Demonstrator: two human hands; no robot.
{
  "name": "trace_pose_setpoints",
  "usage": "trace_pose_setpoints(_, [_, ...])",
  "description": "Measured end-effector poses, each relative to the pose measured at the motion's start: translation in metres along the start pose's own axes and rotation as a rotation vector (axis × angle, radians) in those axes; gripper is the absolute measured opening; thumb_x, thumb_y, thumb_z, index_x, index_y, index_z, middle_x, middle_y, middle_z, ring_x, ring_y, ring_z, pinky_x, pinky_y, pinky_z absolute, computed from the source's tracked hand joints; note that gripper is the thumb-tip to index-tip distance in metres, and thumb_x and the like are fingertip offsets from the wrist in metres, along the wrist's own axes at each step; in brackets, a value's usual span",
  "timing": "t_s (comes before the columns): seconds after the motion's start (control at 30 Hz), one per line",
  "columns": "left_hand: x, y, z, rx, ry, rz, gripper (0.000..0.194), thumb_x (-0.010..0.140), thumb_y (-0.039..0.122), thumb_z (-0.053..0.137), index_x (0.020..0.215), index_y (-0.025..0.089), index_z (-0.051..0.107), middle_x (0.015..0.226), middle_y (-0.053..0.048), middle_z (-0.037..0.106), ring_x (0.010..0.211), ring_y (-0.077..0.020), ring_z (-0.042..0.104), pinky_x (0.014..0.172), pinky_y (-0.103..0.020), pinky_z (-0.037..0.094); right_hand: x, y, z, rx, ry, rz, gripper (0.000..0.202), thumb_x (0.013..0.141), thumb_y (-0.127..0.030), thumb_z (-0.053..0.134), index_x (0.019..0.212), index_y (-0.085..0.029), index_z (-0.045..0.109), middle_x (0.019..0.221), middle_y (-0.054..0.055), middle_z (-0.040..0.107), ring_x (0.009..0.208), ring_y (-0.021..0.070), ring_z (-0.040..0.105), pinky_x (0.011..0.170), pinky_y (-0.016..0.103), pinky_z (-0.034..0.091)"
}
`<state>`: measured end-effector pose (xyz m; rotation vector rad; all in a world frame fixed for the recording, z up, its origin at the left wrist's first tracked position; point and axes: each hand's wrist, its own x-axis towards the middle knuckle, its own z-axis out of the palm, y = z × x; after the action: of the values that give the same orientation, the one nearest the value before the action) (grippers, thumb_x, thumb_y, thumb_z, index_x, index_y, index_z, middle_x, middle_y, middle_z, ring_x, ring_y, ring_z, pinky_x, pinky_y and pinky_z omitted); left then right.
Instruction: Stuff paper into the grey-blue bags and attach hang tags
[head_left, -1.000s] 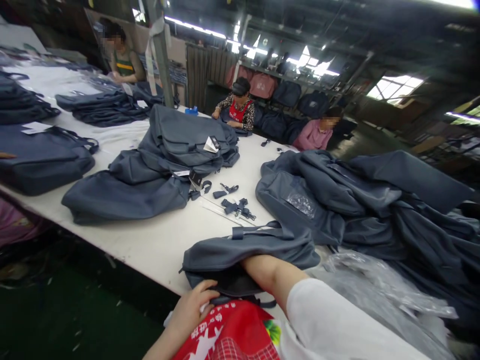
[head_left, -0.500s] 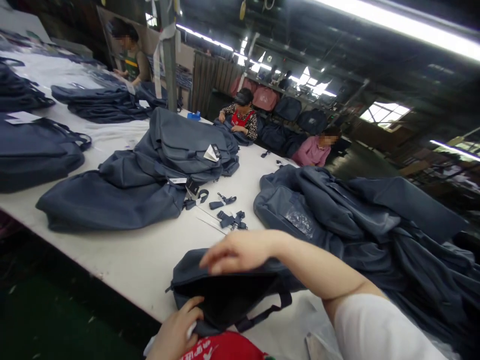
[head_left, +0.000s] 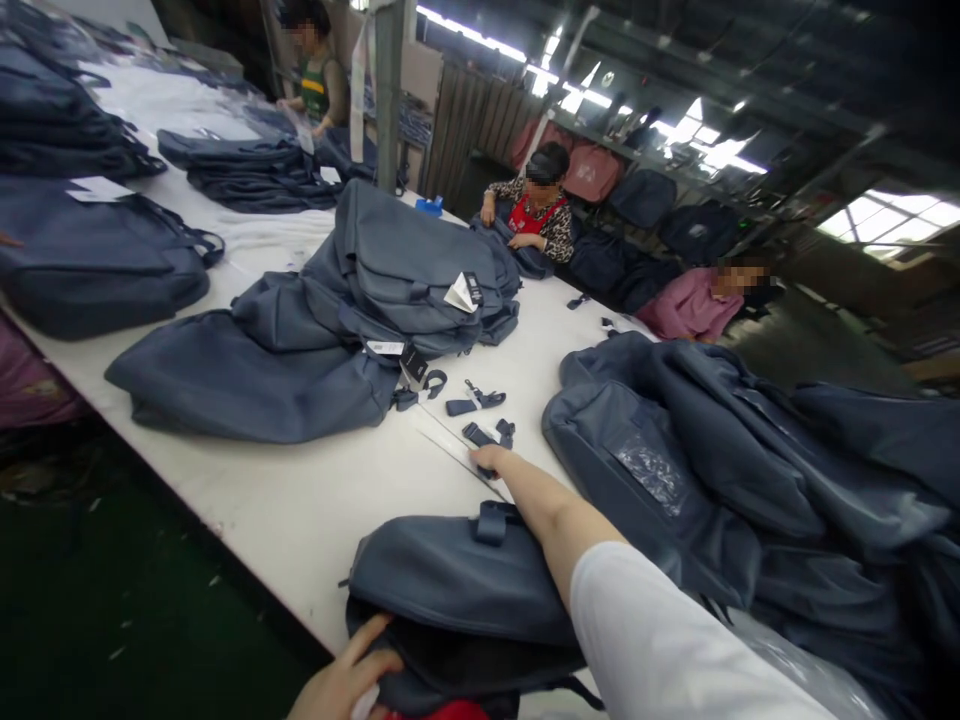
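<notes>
The left hand (head_left: 341, 680) clasps the open bag (head_left: 450, 580) beneath it, best held steady while the right hand (head_left: 489, 458), whose closure I cannot tell, reaches the strap bundle (head_left: 478, 434) just beyond it.

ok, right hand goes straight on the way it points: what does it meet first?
Most likely the navy strap bundle just ahead of the right hand; depth is unclear, so it may be in contact.

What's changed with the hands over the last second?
The right hand came out of the open dark-blue bag and reached forward to the bundled navy fabric straps on the white table; whether it grips one is unclear. The left hand stayed at the bag's opening.
</notes>
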<state>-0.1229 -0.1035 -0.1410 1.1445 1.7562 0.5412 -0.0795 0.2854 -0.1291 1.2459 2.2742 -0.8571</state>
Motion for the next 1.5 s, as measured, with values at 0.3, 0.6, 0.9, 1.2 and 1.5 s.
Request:
trace_pose_setpoints(0.3, [-0.015, 0.04, -0.02, 0.029, 0.124, 0.178, 0.021, 0.078, 0.023, 0.057, 0.097, 0.028, 0.065, 0.132, -0.003, 0.051, 0.114, -0.0206, 0.055, 0.098, -0.033, 0.045, -0.051, -0.026, -0.048, 0.374, -0.001, -0.084, 0.013, 0.083, -0.024, 0.054, 0.079, -0.013, 0.05, 0.076, 0.011, 0.068, 0.068, 0.0158, 0.066, 0.06, 0.024, 0.05])
trace_pose_setpoints(0.6, [-0.024, 0.042, -0.011, 0.086, 0.277, 0.214, 0.028, 0.074, 0.016, 0.057, 0.099, 0.027, 0.063, 0.14, -0.002, 0.047, 0.118, -0.0214, 0.054, 0.103, -0.036, 0.042, -0.206, -0.105, -0.007, 0.858, -0.449, -0.627, 0.025, 0.073, -0.036, 0.061, 0.073, -0.018, 0.043, 0.069, 0.0, 0.062, 0.068, 0.0153, 0.064, 0.065, 0.027, 0.049])
trace_pose_setpoints(0.9, [-0.042, 0.033, -0.007, -0.067, 0.267, 0.226, 0.017, 0.076, 0.025, 0.063, 0.092, 0.025, 0.068, 0.13, -0.003, 0.058, 0.116, -0.019, 0.055, 0.103, -0.032, 0.04, -0.187, -0.045, 0.099, -0.463, -0.25, -0.714, 0.018, 0.079, -0.029, 0.053, 0.079, -0.014, 0.064, 0.083, 0.008, 0.066, 0.075, 0.0188, 0.058, 0.068, 0.028, 0.042])
trace_pose_setpoints(1.2, [-0.008, -0.061, -0.015, -0.621, 0.683, -0.346, 0.035, 0.075, 0.032, 0.056, 0.106, 0.017, 0.063, 0.114, -0.01, 0.066, 0.116, -0.028, 0.054, 0.105, -0.042, 0.035, -0.181, -0.042, 0.108, -0.737, -0.332, -0.44, 0.031, 0.078, -0.026, 0.058, 0.1, -0.01, 0.071, 0.101, 0.019, 0.07, 0.092, 0.0316, 0.066, 0.074, 0.034, 0.049])
trace_pose_setpoints(1.5, [0.02, -0.066, -0.008, -0.833, 0.358, -0.193, 0.055, 0.06, 0.045, 0.07, 0.104, 0.013, 0.068, 0.086, -0.009, 0.073, 0.076, -0.0236, 0.066, 0.067, -0.032, 0.051, -0.182, -0.047, 0.104, -0.788, -0.372, -0.35, 0.027, 0.074, -0.015, 0.062, 0.098, -0.01, 0.073, 0.1, 0.02, 0.071, 0.094, 0.0335, 0.067, 0.079, 0.037, 0.052])
